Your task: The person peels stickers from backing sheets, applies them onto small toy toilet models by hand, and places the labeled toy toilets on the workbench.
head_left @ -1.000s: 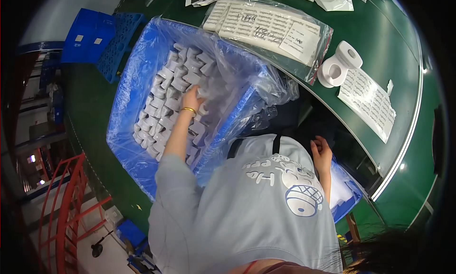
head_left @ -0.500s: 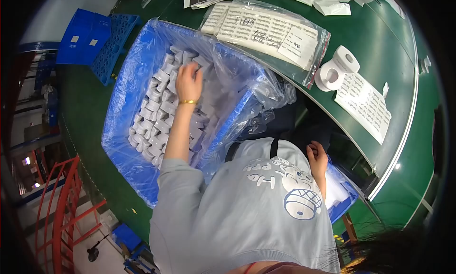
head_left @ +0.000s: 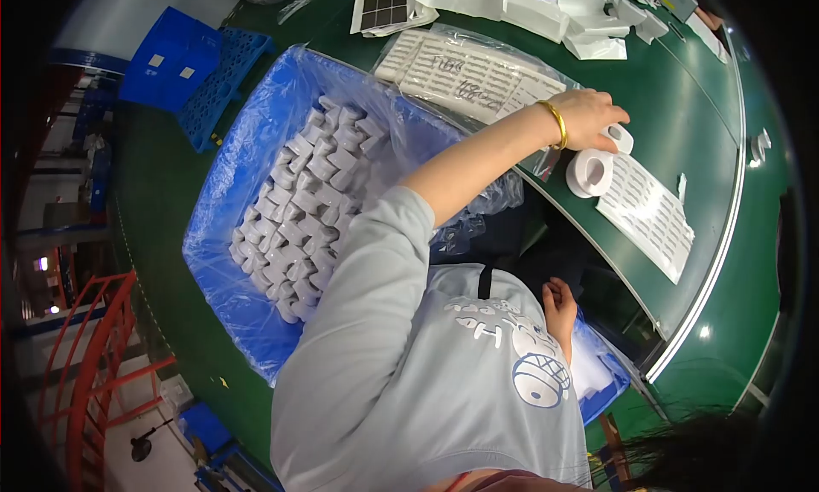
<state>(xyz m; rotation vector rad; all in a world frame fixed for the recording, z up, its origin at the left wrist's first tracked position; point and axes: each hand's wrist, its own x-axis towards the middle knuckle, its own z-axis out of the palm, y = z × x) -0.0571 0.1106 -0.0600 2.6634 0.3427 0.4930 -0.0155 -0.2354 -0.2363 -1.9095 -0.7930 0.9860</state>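
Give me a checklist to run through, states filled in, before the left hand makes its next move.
1. Left hand at the white ring-shaped piece: ok, fingers are right by its upper end.
2. Secure grip: cannot tell; the hand hides any contact.
3. Right hand ready to help: not ok, it is down by the person's side, away from the piece.
4. Printed sheet within reach: ok, it lies on the green table beside the piece.
5. White parts in the lined blue bin orderly: ok, those in view are packed closely in rows.
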